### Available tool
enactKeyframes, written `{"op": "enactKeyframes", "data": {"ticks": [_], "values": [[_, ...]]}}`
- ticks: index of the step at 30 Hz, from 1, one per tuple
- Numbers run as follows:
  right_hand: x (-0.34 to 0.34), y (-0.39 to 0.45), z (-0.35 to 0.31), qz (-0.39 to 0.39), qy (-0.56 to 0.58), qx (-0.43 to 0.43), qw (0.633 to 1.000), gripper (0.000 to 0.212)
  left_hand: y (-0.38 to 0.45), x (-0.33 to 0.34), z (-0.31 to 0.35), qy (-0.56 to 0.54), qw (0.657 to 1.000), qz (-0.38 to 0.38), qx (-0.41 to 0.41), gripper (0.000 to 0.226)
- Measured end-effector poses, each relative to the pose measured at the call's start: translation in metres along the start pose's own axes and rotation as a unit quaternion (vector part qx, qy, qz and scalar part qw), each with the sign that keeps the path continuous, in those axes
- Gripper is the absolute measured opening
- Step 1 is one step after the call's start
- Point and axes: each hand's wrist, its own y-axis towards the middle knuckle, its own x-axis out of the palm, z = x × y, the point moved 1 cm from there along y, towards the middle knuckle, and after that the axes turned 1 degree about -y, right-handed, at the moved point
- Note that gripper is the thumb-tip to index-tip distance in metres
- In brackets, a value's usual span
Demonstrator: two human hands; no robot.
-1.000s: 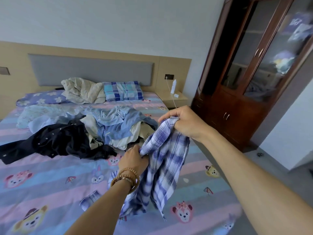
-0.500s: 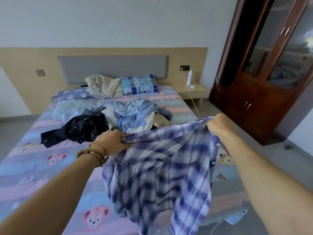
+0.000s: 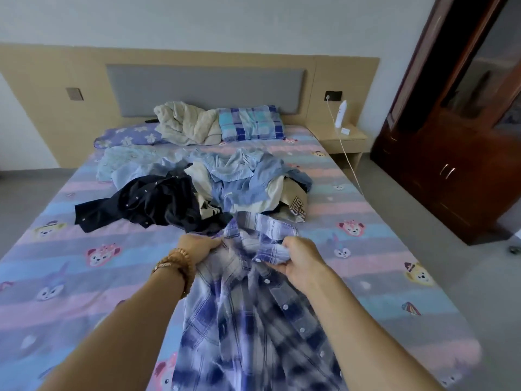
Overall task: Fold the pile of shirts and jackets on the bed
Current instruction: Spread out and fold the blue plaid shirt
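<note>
I have the plaid shirt by its top end in both hands. My left hand bunches the cloth at one side of the collar area, fingers curled into a full grip, and my right hand pinches a fold of the opposite side between thumb and curled fingers. I judge I hold it here, up by the shoulders, so the body can drop and spread flat on the bed before any fold is made.

From my grip the shirt runs back toward me, its long axis lying along the bed's length: collar end pointing away, toward the headboard, hem end nearest my body and blurred. The button placket runs down from just below my right grip.

Just beyond both grips sits the pile of shirts and jackets, its near edge almost touching the collar, so the pile is not yet dealt with.
</note>
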Motion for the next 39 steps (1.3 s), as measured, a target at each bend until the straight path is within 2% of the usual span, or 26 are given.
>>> {"op": "enactKeyframes", "data": {"ticks": [2,4,6,7,9,10,11,14,17,21,24,25,28,31,33,34,35,36,37,39], "values": [[0.037,0.052,0.022,0.043,-0.035,0.005,0.998,0.021,0.052,-0.015,-0.011,-0.075,0.997,0.024,-0.010,0.012],[0.071,0.101,0.031,0.068,-0.067,-0.007,0.995,0.019,0.104,-0.027,-0.008,-0.154,0.988,0.029,0.008,0.023],[0.110,0.155,0.036,0.061,-0.111,-0.031,0.991,0.012,0.160,-0.040,-0.003,-0.158,0.985,0.041,0.046,0.035],[0.126,0.185,0.041,0.042,-0.137,-0.036,0.989,0.032,0.186,-0.045,-0.003,-0.133,0.989,0.035,0.061,0.045],[0.153,0.227,0.053,0.005,-0.217,-0.016,0.976,0.091,0.228,-0.048,-0.022,-0.056,0.997,-0.014,0.059,0.071],[0.162,0.245,0.066,-0.017,-0.268,-0.008,0.963,0.102,0.247,-0.046,-0.047,-0.007,0.998,-0.039,0.039,0.080],[0.168,0.254,0.077,-0.030,-0.308,-0.002,0.951,0.101,0.259,-0.042,-0.075,0.045,0.997,-0.056,0.018,0.084],[0.160,0.289,0.140,-0.065,-0.403,0.032,0.912,0.075,0.278,-0.024,-0.175,0.130,0.985,-0.081,-0.085,0.078],[0.152,0.314,0.199,-0.121,-0.507,0.070,0.850,0.056,0.277,-0.006,-0.248,0.176,0.966,-0.099,-0.165,0.071],[0.164,0.345,0.231,-0.174,-0.576,0.039,0.798,0.043,0.276,0.014,-0.294,0.104,0.959,-0.056,-0.259,0.069],[0.186,0.371,0.243,-0.195,-0.608,-0.037,0.769,0.034,0.281,0.017,-0.310,0.074,0.965,0.004,-0.252,0.030],[0.197,0.377,0.243,-0.199,-0.624,-0.066,0.753,0.033,0.285,0.012,-0.315,0.040,0.969,0.013,-0.243,0.030],[0.237,0.395,0.247,-0.222,-0.687,-0.171,0.670,0.045,0.302,-0.034,-0.322,-0.049,0.971,0.083,-0.217,0.036],[0.291,0.413,0.258,-0.267,-0.752,-0.239,0.554,0.069,0.327,-0.105,-0.320,-0.001,0.975,0.147,-0.169,0.032],[0.322,0.425,0.275,-0.307,-0.778,-0.237,0.495,0.083,0.342,-0.145,-0.321,0.042,0.980,0.111,-0.158,0.027],[0.333,0.430,0.285,-0.327,-0.789,-0.229,0.466,0.086,0.346,-0.157,-0.322,0.072,0.981,0.075,-0.162,0.032],[0.340,0.434,0.295,-0.344,-0.802,-0.216,0.438,0.083,0.349,-0.166,-0.326,0.130,0.977,0.034,-0.164,0.037],[0.346,0.437,0.304,-0.354,-0.812,-0.202,0.419,0.071,0.350,-0.173,-0.330,0.203,0.965,-0.002,-0.164,0.035],[0.350,0.438,0.309,-0.349,-0.812,-0.199,0.424,0.049,0.352,-0.179,-0.334,0.271,0.949,-0.022,-0.157,0.029],[0.362,0.437,0.316,-0.313,-0.787,-0.213,0.487,0.008,0.357,-0.193,-0.339,0.321,0.936,0.005,-0.145,0.034]]}}
